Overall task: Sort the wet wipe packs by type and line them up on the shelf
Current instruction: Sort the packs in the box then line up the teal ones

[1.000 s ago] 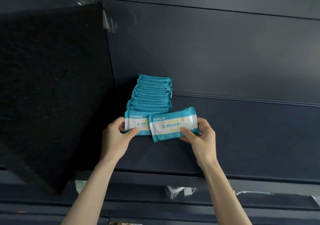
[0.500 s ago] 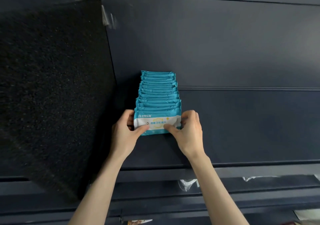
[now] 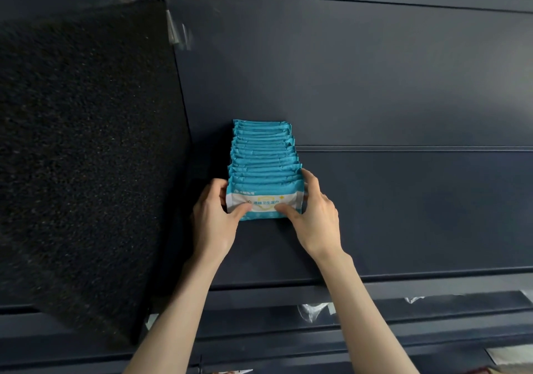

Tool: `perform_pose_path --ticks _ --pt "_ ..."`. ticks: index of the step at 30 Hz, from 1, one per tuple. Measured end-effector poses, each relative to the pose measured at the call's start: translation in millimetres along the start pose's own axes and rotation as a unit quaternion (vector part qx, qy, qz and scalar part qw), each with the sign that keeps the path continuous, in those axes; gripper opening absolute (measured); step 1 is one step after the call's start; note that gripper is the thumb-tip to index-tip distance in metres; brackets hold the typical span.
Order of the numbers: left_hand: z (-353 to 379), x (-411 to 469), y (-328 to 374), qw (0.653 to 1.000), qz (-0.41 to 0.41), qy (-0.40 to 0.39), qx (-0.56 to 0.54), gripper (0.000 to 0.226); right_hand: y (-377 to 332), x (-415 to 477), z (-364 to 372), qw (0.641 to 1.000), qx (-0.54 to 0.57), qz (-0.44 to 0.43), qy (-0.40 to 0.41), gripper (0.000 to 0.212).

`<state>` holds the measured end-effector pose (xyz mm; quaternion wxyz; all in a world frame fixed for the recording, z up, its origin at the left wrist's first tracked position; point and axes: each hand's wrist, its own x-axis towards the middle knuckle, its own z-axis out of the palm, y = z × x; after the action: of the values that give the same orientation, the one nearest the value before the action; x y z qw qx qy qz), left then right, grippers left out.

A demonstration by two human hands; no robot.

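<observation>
A row of several teal wet wipe packs [image 3: 264, 154] stands upright on the dark shelf [image 3: 403, 206], running from the back wall toward me. The front pack [image 3: 264, 197] shows a white band with print. My left hand [image 3: 212, 223] holds the row's left front end, thumb on the pack's face and fingers curled behind its edge. My right hand [image 3: 313, 218] holds the right front end the same way, thumb on the face, fingers along the side of the row.
A large black foam block [image 3: 83, 154] stands on the shelf at the left, close to the row. The shelf's front lip [image 3: 375, 281] runs below my wrists. Bits of clear plastic [image 3: 314, 310] show on the level beneath.
One second ago my right hand held a separate pack beside the front pack. It was slid in front of the row, and both hands now squeeze the row's front end together.
</observation>
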<state>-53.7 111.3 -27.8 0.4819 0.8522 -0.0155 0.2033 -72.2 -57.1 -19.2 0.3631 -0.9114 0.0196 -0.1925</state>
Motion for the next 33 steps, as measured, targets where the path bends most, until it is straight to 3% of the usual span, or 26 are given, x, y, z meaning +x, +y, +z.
perform_pose_path --ticks 17,23,33 --pt "-15 -13 11 0.996 0.038 -0.001 0.075 0.066 -11 -14 -11 0.998 -0.062 0.001 -0.027 0.072" --pt "-22 -24 36 0.983 0.134 0.027 0.12 0.051 -13 -29 -41 0.996 -0.093 -0.007 0.002 0.059" --pt "44 -97 119 0.957 0.262 -0.109 0.052 0.041 46 -110 -135 0.984 -0.118 0.04 0.127 0.039"
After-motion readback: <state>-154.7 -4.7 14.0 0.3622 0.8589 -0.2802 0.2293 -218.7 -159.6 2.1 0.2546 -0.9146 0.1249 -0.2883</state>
